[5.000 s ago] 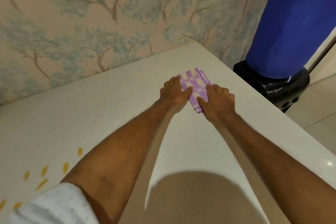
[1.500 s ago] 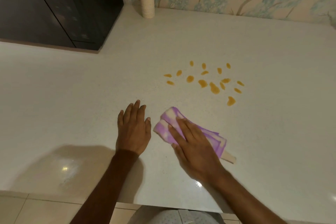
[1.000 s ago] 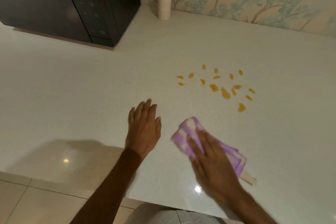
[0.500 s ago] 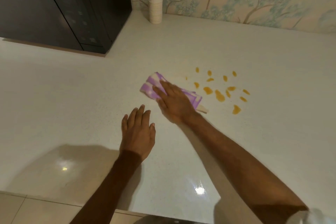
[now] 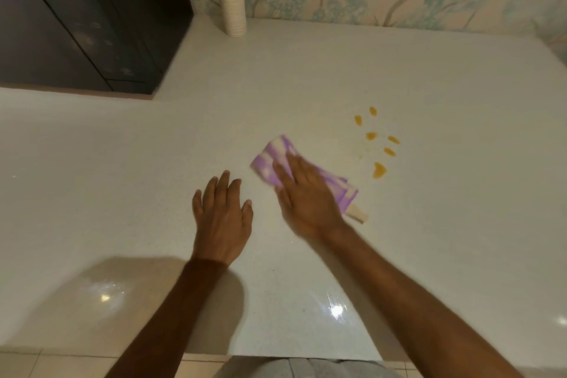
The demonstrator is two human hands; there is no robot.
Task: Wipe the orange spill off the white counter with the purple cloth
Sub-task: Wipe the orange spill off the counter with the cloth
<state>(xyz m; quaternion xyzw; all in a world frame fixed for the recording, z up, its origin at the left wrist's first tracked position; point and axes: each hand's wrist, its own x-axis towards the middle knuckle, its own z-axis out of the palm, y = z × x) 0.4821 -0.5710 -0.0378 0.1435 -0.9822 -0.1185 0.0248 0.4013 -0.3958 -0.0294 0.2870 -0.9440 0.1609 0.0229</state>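
Right hand (image 5: 306,199): fingers spread, palm pressed flat on the folded purple-and-white cloth (image 5: 277,160), likely to drag it (blurred).
Left hand (image 5: 222,218): spread flat on the white speckled counter (image 5: 306,77), holding nothing, probably bracing.
Orange spill drops (image 5: 379,170): six, at the cloth's two o'clock, untouched.
Stacked paper cups (image 5: 232,0): one stack, twelve o'clock.

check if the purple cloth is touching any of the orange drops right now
Apart. The head view shows bare white counter between the purple cloth under the right hand and the nearest orange drop; the remaining drops lie further off.
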